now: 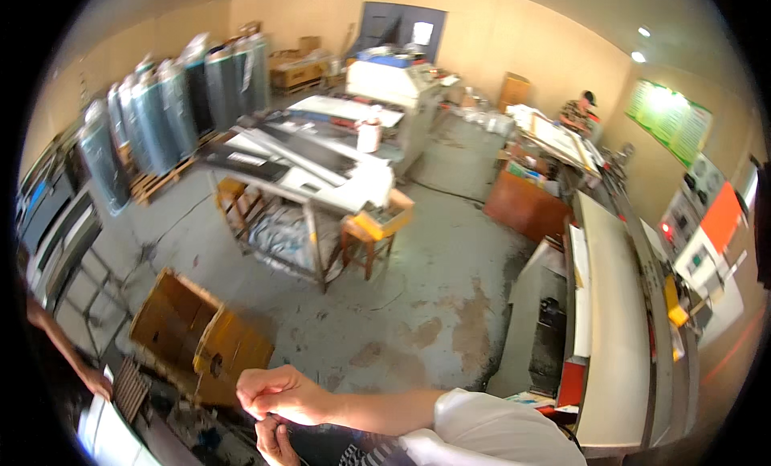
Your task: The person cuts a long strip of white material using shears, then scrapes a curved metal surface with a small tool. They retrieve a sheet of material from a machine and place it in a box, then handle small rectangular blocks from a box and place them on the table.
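Note:
My right hand reaches in from the lower right with a white sleeve behind it. Its fingers are curled closed. Just beneath it, my left hand is closed too, its fingertips close to the right hand. Anything pinched between them is hidden or too small to make out. Beyond the hands stands an open cardboard box on the floor. At the lower left, another person's hand touches the edge of a pale panel.
A worktable holding dark and white sheets stands ahead, with a wooden stool beside it. Wrapped rolls line the left wall on pallets. A long machine bed runs along the right. Someone works at the far right.

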The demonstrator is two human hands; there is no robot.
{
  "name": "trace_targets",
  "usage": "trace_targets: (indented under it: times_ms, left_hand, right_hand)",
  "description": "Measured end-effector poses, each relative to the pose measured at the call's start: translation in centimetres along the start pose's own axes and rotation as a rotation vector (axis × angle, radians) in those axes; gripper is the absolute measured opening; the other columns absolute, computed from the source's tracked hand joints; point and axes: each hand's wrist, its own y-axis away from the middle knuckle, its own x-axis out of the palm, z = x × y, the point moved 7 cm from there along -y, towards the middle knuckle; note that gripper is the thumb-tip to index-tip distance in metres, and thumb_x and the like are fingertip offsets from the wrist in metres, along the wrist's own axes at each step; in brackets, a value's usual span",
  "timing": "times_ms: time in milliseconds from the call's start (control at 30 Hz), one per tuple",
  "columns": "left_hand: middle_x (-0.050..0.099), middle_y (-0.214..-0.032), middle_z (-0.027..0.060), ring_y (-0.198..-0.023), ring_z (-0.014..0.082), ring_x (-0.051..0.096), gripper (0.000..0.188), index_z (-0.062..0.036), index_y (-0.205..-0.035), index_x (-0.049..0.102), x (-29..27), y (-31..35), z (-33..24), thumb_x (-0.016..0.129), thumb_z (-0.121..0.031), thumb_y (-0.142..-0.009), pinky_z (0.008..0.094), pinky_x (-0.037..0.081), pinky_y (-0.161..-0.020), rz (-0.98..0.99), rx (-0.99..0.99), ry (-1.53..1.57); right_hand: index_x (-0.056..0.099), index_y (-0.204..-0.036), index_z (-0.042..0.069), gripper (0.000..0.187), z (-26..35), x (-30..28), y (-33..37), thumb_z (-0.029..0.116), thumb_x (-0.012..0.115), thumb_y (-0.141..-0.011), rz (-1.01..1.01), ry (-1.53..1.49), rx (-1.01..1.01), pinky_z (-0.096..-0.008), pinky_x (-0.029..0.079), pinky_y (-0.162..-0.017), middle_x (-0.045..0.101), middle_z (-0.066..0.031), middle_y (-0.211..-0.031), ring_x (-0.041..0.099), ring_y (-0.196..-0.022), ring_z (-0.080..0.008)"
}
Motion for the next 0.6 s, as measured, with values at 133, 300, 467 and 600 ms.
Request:
trace_targets:
  times_ms: [133, 300, 467, 600]
  left_hand:
    - [0.059, -0.085, 0.0042, -0.073, 0.0151, 0.053, 0.023, -0.0023, -0.093, 0.061, 9.1, -1.5, -0.5, 0.051, -0.022, -0.097, 0.028, 0.044, -0.068, 0.298, -0.068, 0.387]
    - [0.052, -0.08, -0.0034, -0.071, 0.0068, 0.044, 0.011, -0.0062, -0.095, 0.059, 21.9, -4.3, -2.1, 0.056, -0.016, -0.095, 0.0218, 0.037, -0.064, 0.342, -0.186, 0.666]
    - [0.05, -0.076, -0.0046, -0.069, 0.0055, 0.04, 0.011, -0.0041, -0.091, 0.062, 34.9, -12.2, -11.8, 0.059, -0.014, -0.093, 0.0215, 0.034, -0.062, 0.343, -0.088, 0.647]
    - [0.049, -0.075, -0.0043, -0.068, 0.0066, 0.04, 0.014, -0.0001, -0.096, 0.063, 43.9, -19.4, -18.1, 0.058, -0.013, -0.092, 0.0225, 0.035, -0.061, 0.293, 0.074, 0.516]
  right_hand:
    - [0.06, -0.1, -0.001, 0.013, 7.8, -4.8, 4.8, 0.009, 0.06, -0.091, -0.22, 0.094, -0.155, -0.0281, 0.039, -0.072, 0.051, -0.0055, -0.093, 0.047, -0.083, -0.015]
    - [0.055, -0.123, 0.005, 0.03, 20.4, -11.5, 14.3, 0.011, 0.058, -0.093, -0.531, 0.598, -0.218, -0.0284, 0.04, -0.092, 0.054, -0.0063, -0.113, 0.049, -0.107, -0.0142]
    - [0.053, -0.129, 0.008, 0.045, 30.3, -23.9, 30.7, 0.022, 0.066, -0.088, -0.882, 1.135, 0.118, -0.0267, 0.045, -0.088, 0.055, -0.0071, -0.114, 0.054, -0.101, -0.0141]
    - [0.055, -0.125, 0.008, 0.046, 40.6, -29.5, 43.1, 0.031, 0.065, -0.087, -1.198, 1.473, 0.316, -0.0348, 0.048, -0.085, 0.057, -0.0113, -0.116, 0.06, -0.098, -0.0243]
